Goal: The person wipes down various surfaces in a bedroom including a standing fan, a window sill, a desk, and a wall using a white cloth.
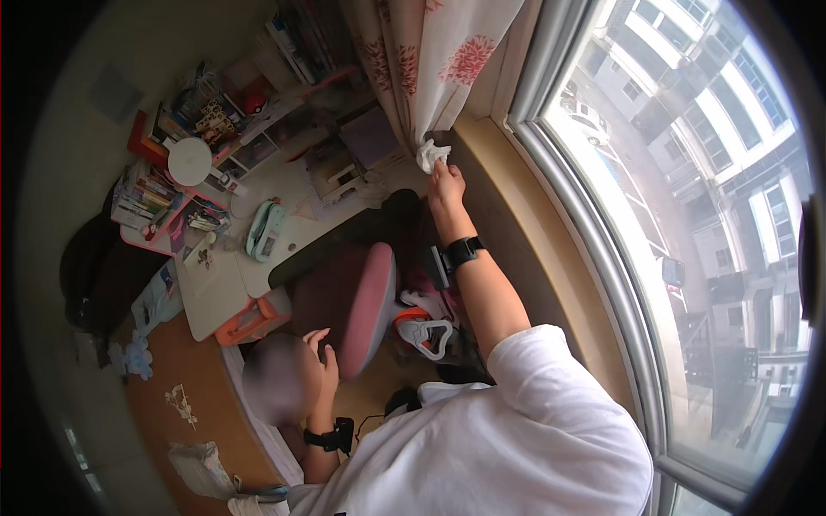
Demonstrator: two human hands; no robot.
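At arm's length, my right hand (448, 184) is closed on a crumpled white tissue (431, 155), near the lower edge of the flower-patterned curtain (445, 71) and the tan window ledge (493, 164). My left hand (326, 371) is low, with its fingers apart and bent, beside the pink chair (368, 309). A round blurred patch lies against that hand and hides part of it, so whether it holds something cannot be told. Each wrist wears a black strap with a small device on it.
A white desk (216, 284) bears a mint pencil case (266, 230), a white lamp (189, 161) and books (145, 197). An orange basket (253, 320) is beneath it. The silver window frame (600, 258) curves along the right. A plastic-wrapped packet (201, 469) lies on the brown surface (213, 413).
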